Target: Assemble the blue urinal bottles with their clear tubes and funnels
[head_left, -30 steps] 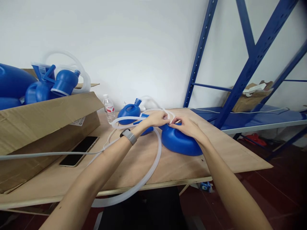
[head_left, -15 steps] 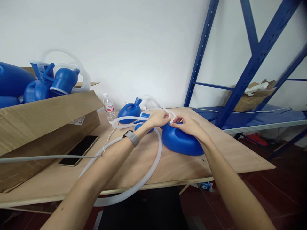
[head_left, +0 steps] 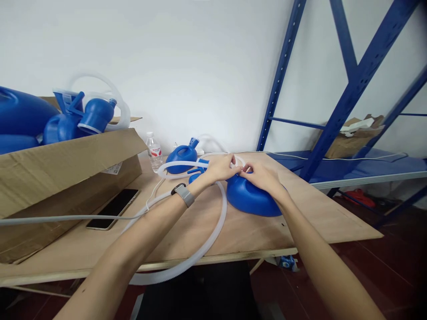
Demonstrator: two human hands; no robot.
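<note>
A blue plastic bottle point(head_left: 252, 199) with a rounded body lies on the tabletop, its neck end hidden by my fingers. Over that neck my left hand point(head_left: 223, 170) is closed on a white flexible hose point(head_left: 240, 159), a watch on its wrist. My right hand point(head_left: 262, 177) rests against the top of the bottle, thumb and forefinger pinched close to the left fingertips. What sits between the right fingertips is too small to make out. Another white corrugated hose point(head_left: 218, 224) loops under my left forearm and over the table's front edge.
Behind my left hand stand another blue bottle point(head_left: 182, 156) and a blue part point(head_left: 195, 177). A cardboard box point(head_left: 76, 153) of blue bottles fills the left. Near it are a phone point(head_left: 113, 209), a water bottle point(head_left: 154, 153) and a cable point(head_left: 66, 219). Blue shelving point(head_left: 353, 84) rises on the right.
The view has shifted slightly. Both hands stay at the bottle's neck, with the left fingers more curled and the fingertips a little to the right. The hose between them shows less.
</note>
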